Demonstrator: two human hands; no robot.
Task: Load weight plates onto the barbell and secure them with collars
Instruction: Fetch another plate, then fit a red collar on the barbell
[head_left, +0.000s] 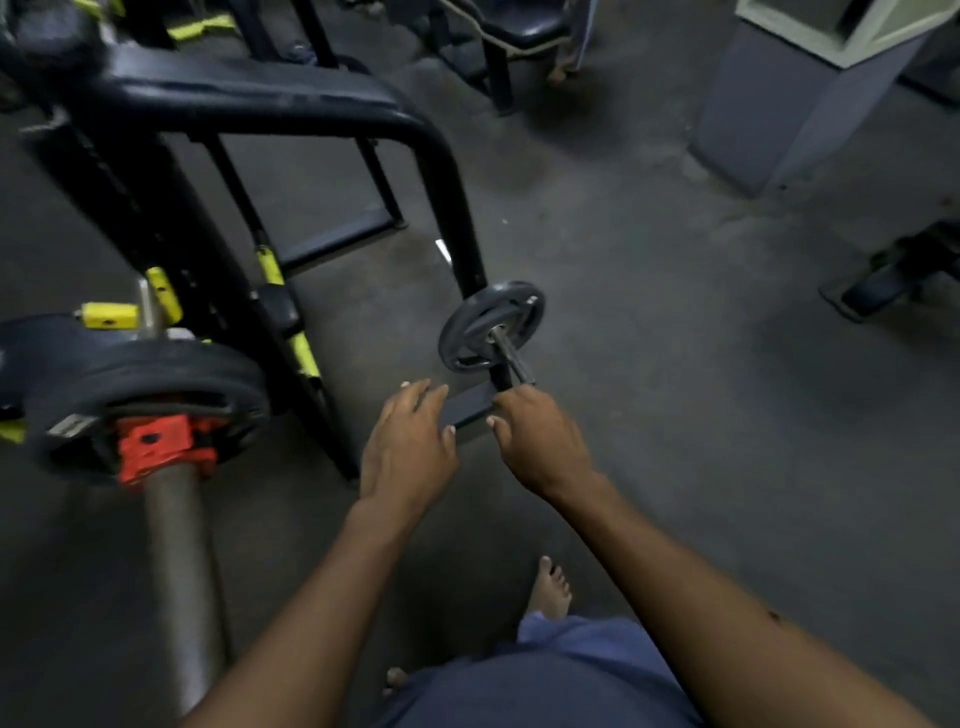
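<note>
A barbell sleeve (176, 561) juts toward me at the lower left, carrying a black weight plate (150, 379) held by a red collar (158, 447). A small grey plate (491, 325) hangs on a storage peg (511, 356) of the black rack, in the middle of the view. My right hand (540, 441) is just below that peg with its fingers curled near the peg's tip; whether it grips the peg is unclear. My left hand (408, 441) hovers beside it with fingers spread, holding nothing.
The black rack frame (447, 197) with yellow parts (272, 265) stands left and centre on the grey concrete floor. A grey pillar (779, 104) rises at the top right, a bench foot (883, 280) lies at the right, and my bare foot (550, 587) is below.
</note>
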